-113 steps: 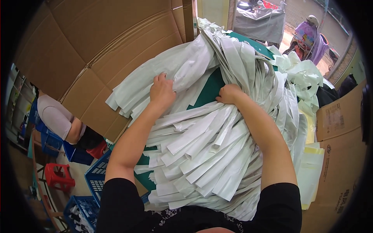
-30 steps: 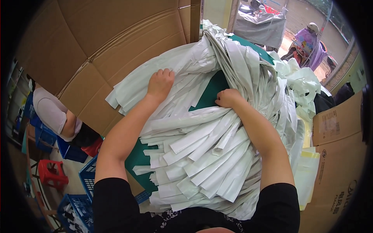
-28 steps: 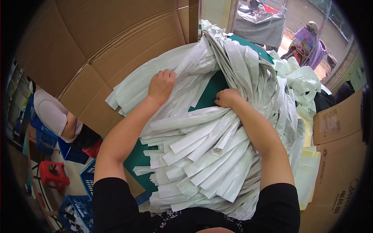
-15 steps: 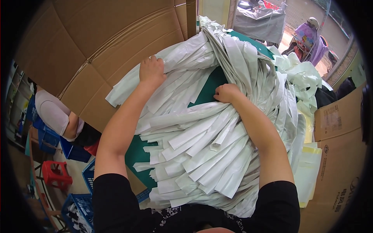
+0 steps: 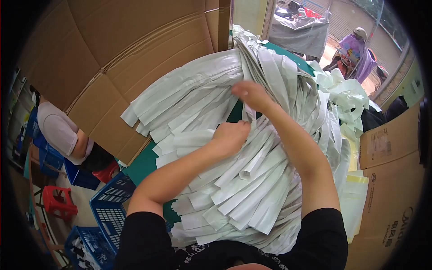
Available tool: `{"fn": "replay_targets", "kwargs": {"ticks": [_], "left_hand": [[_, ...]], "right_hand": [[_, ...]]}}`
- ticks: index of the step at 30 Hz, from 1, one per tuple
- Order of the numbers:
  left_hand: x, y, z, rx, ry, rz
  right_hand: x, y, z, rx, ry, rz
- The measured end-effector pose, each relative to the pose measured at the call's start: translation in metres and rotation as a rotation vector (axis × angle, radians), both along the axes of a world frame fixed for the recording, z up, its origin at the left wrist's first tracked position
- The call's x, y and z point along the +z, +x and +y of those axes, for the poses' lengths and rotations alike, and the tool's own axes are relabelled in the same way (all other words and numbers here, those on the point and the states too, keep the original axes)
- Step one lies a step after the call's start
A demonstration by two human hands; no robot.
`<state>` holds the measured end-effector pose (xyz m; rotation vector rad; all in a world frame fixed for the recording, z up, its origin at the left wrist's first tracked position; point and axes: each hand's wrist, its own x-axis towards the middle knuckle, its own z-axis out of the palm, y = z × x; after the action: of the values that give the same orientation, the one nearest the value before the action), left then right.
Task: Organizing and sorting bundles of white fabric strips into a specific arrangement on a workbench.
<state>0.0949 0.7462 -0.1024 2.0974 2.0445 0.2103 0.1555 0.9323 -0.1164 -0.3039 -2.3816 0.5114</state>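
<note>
A thick heap of long white plastic-like strips (image 5: 265,198) fans out over the green tabletop (image 5: 143,164) before me. My left hand (image 5: 231,137) has its fingers closed on one white strip (image 5: 249,114) at the middle of the heap. Just above and to the right of it, my right hand (image 5: 253,96) is raised over the strips, its fingers smeared by motion. I cannot make out whether it holds anything. Another fan of strips (image 5: 189,85) spreads to the upper left, beside the brown cardboard.
Large cardboard sheets (image 5: 130,40) stand at the left; a cardboard box (image 5: 391,180) is at the right. Pale crumpled sheeting (image 5: 342,90) lies at the back right. Blue crates (image 5: 110,207) and a red stool (image 5: 60,201) sit lower left, near a seated person (image 5: 63,130).
My left hand has come from the upper-left fan down and right to the middle, and now grips a strip. My right hand has moved up and slightly left.
</note>
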Motion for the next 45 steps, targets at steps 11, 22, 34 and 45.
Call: {"fn": "replay_targets", "kwargs": {"ticks": [11,22,34,45], "left_hand": [[0.049,-0.19,0.005,0.437,0.325,0.361],[0.074,-0.214,0.024,0.276,0.132,0.319],[0.076,-0.164,0.002,0.418,0.115,0.393],[0.0,-0.029,-0.013,0.216,0.02,-0.261]], "right_hand": [[-0.027,0.011,-0.003,-0.209,0.243,-1.159],[-0.038,0.014,0.002,-0.214,0.225,-1.038],[-0.036,0.015,0.001,-0.189,0.13,-0.988],[0.008,0.001,0.001,-0.254,0.047,0.36]]}}
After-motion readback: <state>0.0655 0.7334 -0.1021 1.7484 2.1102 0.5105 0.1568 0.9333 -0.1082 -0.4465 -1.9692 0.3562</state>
